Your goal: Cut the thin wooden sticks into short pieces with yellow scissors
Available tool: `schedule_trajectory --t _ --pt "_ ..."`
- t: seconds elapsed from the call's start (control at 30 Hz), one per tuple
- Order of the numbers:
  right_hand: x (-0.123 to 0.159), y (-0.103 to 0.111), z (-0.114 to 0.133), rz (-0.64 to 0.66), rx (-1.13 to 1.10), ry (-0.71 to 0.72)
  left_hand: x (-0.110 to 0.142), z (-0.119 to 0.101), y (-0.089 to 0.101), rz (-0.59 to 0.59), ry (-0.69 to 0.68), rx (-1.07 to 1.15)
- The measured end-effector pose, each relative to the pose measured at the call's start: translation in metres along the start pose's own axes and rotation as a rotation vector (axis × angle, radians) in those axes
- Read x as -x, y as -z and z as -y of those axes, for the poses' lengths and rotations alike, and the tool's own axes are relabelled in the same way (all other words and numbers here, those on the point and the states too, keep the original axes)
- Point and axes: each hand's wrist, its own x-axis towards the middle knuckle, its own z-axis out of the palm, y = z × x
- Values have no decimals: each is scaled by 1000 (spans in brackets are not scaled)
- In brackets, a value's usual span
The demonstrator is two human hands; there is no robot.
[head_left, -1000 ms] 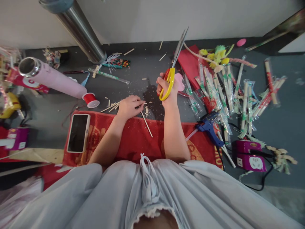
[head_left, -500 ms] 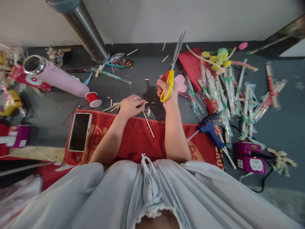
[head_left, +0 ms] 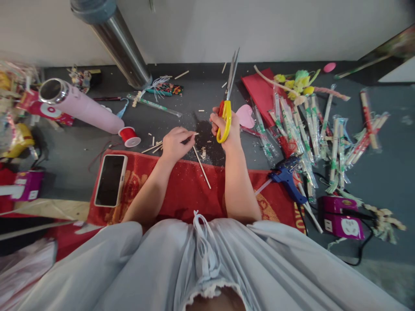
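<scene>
My right hand (head_left: pixel 229 129) is closed around the yellow and red handles of a pair of scissors (head_left: pixel 225 115), whose blades point away from me and stand slightly apart. Pinched between thumb and fingertips of my left hand (head_left: pixel 176 144) is a thin pale wooden stick (head_left: pixel 196 134); only its short tip shows. A longer stick (head_left: pixel 202 167) lies slanted from beside that hand onto the red towel (head_left: pixel 184 190). Small cut pieces of stick (head_left: pixel 203 152) are scattered on the grey table between my hands.
To the left are a pink bottle (head_left: pixel 89 110), a red thread spool (head_left: pixel 129 136) and a phone (head_left: pixel 111 180). A steel flask (head_left: pixel 126 52) stands behind. On the right lie a blue glue gun (head_left: pixel 287 179), many wrapped chopsticks (head_left: pixel 311 125) and a purple power socket (head_left: pixel 343 218).
The scissors have tilted and moved slightly left and down in view with my right hand. My left hand keeps its pinch on the stick. The whole view has shifted a little.
</scene>
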Motion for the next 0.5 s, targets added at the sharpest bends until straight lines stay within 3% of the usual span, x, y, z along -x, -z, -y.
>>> schedule_trajectory --t 0.5 --pt "6 -5 0 180 86 -71 -12 -2 22 -276 253 152"
